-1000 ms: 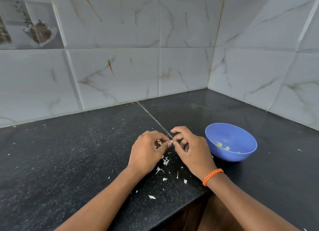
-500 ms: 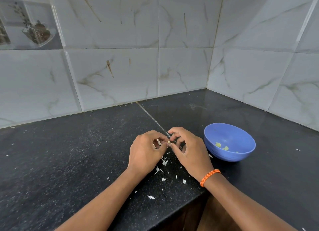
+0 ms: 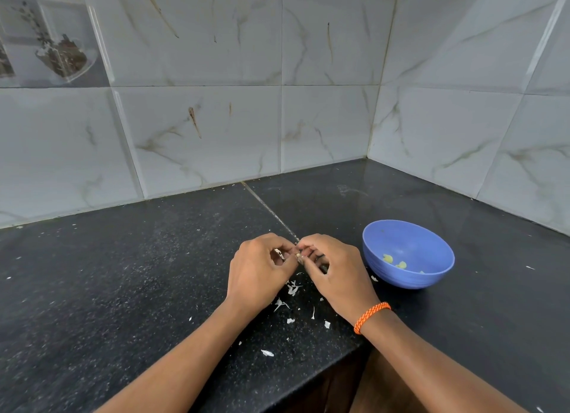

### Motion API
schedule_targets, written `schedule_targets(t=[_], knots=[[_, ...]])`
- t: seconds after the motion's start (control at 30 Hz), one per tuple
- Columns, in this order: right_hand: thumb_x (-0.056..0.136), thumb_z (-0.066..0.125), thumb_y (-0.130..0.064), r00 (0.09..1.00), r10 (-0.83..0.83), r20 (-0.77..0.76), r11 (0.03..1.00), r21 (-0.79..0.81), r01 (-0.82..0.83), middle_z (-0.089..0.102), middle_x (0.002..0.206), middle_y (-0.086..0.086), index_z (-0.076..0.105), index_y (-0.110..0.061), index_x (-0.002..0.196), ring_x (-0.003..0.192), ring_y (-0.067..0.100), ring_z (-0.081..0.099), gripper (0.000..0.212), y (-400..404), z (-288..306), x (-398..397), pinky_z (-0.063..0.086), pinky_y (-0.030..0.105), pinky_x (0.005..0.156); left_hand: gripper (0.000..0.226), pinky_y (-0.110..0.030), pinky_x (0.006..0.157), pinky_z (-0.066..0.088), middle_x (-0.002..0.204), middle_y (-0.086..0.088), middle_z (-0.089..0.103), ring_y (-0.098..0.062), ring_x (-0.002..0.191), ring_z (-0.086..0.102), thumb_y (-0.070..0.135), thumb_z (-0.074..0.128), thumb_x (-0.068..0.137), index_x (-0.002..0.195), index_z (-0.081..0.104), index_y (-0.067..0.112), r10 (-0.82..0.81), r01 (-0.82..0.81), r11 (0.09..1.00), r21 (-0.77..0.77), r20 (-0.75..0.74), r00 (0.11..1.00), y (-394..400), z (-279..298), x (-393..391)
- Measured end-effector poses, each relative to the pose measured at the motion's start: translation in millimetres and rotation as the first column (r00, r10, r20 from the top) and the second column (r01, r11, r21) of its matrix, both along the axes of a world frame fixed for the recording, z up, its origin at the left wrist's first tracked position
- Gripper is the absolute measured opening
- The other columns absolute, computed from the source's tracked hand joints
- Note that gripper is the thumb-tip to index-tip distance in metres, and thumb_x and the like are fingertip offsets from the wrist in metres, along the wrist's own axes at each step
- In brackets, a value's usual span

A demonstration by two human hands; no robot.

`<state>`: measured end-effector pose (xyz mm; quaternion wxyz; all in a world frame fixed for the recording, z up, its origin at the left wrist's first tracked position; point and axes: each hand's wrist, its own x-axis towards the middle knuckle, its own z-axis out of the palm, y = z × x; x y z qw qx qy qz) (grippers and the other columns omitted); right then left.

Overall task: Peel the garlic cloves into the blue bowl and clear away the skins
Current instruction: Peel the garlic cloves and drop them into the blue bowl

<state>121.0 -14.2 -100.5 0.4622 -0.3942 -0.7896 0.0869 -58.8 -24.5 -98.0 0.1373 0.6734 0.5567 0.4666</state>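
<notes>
**Peeling over the counter, bowl at the right**

Since the earlier frame both hands are sitting slightly closer together. The left hand point(image 3: 259, 270) and right hand point(image 3: 333, 273) are both pinching one garlic clove point(image 3: 298, 255), fingertips meeting so skin flakes point(image 3: 291, 289) are dropping onto the countertop point(image 3: 123, 289). The blue bowl point(image 3: 407, 281) is waiting just beside, holding peeled pieces point(image 3: 394, 261). Fingers are hiding most of the clove

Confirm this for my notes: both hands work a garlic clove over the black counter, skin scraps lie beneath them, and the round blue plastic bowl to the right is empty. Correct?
One error: the round blue plastic bowl is not empty; the head view shows a few pale peeled pieces inside. The rest holds: the left hand and right hand work a small garlic clove over the black counter, white skin scraps beneath.
</notes>
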Motion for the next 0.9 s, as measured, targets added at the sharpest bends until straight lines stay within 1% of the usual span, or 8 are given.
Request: schedule_targets(t=[0.13,0.23,0.27,0.37,0.5,0.57,0.77,0.9], knots=[[0.093,0.077,-0.003,1.000,0.014,0.007,1.000,0.008,-0.014,0.072,0.099,-0.009,0.074,-0.020,0.112,0.092,0.008,0.071,0.026,2.3,-2.0,-0.3,0.062,0.030,0.077,0.011,-0.032,0.066,0.057,0.085,0.025,0.075,-0.002,0.074,0.070,0.045,0.072,0.081,0.081,0.080,0.037,0.000,0.000,1.000,-0.005,0.022,1.000,1.1,1.2,-0.3],[0.092,0.077,0.000,1.000,0.026,-0.013,1.000,-0.006,-0.026,0.072,0.098,-0.010,0.075,-0.018,0.109,0.092,0.007,0.071,0.025,2.3,-2.2,-0.4,0.062,0.027,0.078,0.003,-0.032,0.065,0.058,0.083,0.025,0.075,-0.001,0.072,0.070,0.037,0.082,0.083,0.080,0.081,0.037,-0.001,0.002,1.000,-0.022,0.035,0.999,1.7,0.8,-1.0],[0.092,0.077,0.000,0.999,0.028,-0.025,0.999,-0.014,-0.029,0.072,0.097,-0.010,0.075,-0.018,0.107,0.092,0.007,0.072,0.024,2.5,-1.8,-0.4,0.062,0.025,0.078,0.006,-0.032,0.065,0.058,0.082,0.025,0.075,-0.001,0.071,0.070,0.034,0.084,0.084,0.080,0.081,0.037,0.001,0.000,1.000,-0.028,0.035,0.999,2.0,1.2,-0.8],[0.092,0.078,0.000,0.995,0.040,-0.088,0.996,-0.071,-0.046,0.074,0.094,-0.011,0.077,-0.017,0.102,0.089,0.007,0.073,0.020,2.1,-0.2,-1.0,0.060,0.020,0.076,0.010,-0.030,0.063,0.056,0.080,0.024,0.075,-0.002,0.068,0.069,0.030,0.087,0.083,0.078,0.081,0.036,0.005,-0.003,0.999,-0.036,0.052,0.999,2.4,1.3,-1.1],[0.092,0.080,-0.004,0.979,0.058,-0.196,0.986,-0.145,-0.087,0.076,0.088,-0.013,0.079,-0.018,0.098,0.084,0.010,0.076,0.015,0.6,2.7,-1.4,0.062,0.024,0.072,0.011,-0.027,0.059,0.049,0.074,0.020,0.074,-0.003,0.060,0.064,0.030,0.087,0.084,0.077,0.080,0.035,-0.003,0.006,0.999,-0.038,0.088,0.996,3.8,-0.6,-2.1],[0.092,0.080,-0.004,0.974,0.054,-0.219,0.984,-0.152,-0.089,0.075,0.087,-0.012,0.079,-0.018,0.097,0.083,0.013,0.075,0.016,-0.8,3.4,-2.7,0.061,0.022,0.071,0.013,-0.027,0.059,0.045,0.069,0.016,0.072,-0.002,0.054,0.058,0.029,0.084,0.086,0.078,0.078,0.035,-0.006,0.012,0.998,-0.055,0.105,0.994,3.9,-1.7,-1.2],[0.089,0.075,0.003,0.979,-0.025,-0.204,0.994,-0.114,0.002,0.074,0.088,-0.011,0.077,-0.021,0.098,0.082,0.013,0.073,0.026,1.2,1.8,-3.9,0.063,0.026,0.070,0.011,-0.028,0.066,0.048,0.092,0.026,0.075,-0.001,0.068,0.065,0.030,0.078,0.091,0.086,0.078,0.040,-0.015,0.017,0.998,-0.059,0.039,0.999,-0.6,1.4,2.5],[0.089,0.079,-0.003,0.976,-0.030,-0.214,0.993,-0.118,0.005,0.075,0.086,-0.009,0.077,-0.020,0.101,0.081,0.013,0.073,0.021,1.1,3.4,-3.4,0.063,0.030,0.071,0.006,-0.027,0.066,0.049,0.091,0.029,0.074,-0.001,0.071,0.066,0.039,0.086,0.089,0.087,0.080,0.041,0.002,-0.001,0.999,-0.042,0.021,1.000,-0.7,2.2,2.7]])
